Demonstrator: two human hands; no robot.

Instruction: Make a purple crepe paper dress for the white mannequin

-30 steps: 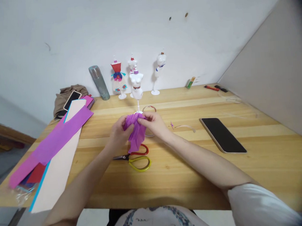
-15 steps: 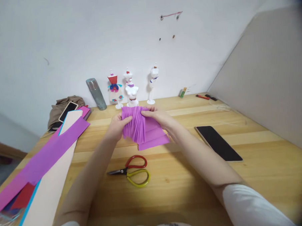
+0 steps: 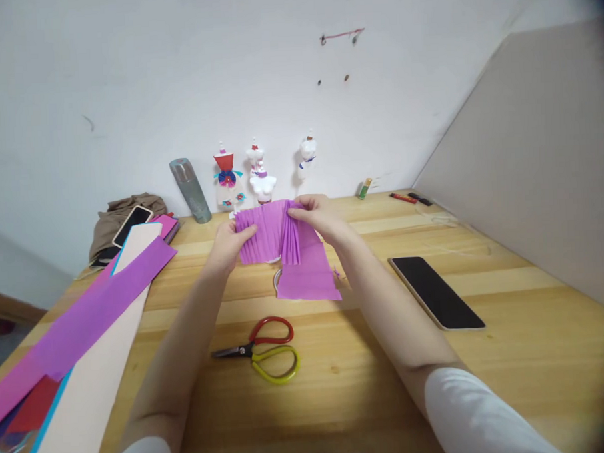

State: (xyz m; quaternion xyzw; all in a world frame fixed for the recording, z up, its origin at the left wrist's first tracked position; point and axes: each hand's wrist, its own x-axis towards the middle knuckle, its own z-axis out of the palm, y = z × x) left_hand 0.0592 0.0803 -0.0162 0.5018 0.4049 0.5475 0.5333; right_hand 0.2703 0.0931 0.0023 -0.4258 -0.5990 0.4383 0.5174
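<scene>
A strip of purple crepe paper (image 3: 268, 231), folded into narrow pleats, stretches between my two hands above the table. My left hand (image 3: 228, 243) pinches its left end, thumb in front. My right hand (image 3: 317, 214) grips a tight bunch of pleats near the top right. From there the flat, unpleated part of the paper hangs down to the right. Below the paper lie scissors (image 3: 245, 350) with one red and one yellow handle, blades pointing left. Part of a pale ring-shaped thing (image 3: 277, 281) shows behind the hanging paper; the rest of it is hidden.
Small white dress forms (image 3: 307, 151) stand by the wall, one dressed in red and blue (image 3: 226, 171). A grey-green bottle (image 3: 192, 191) is left of them. Long paper strips (image 3: 100, 309) cover the table's left side. A black-screened tablet or phone (image 3: 435, 293) lies right, a glue stick (image 3: 364, 189) behind.
My hands have moved apart and slightly up. The pleats between them have spread out, while a narrow bunch stays gathered at my right hand.
</scene>
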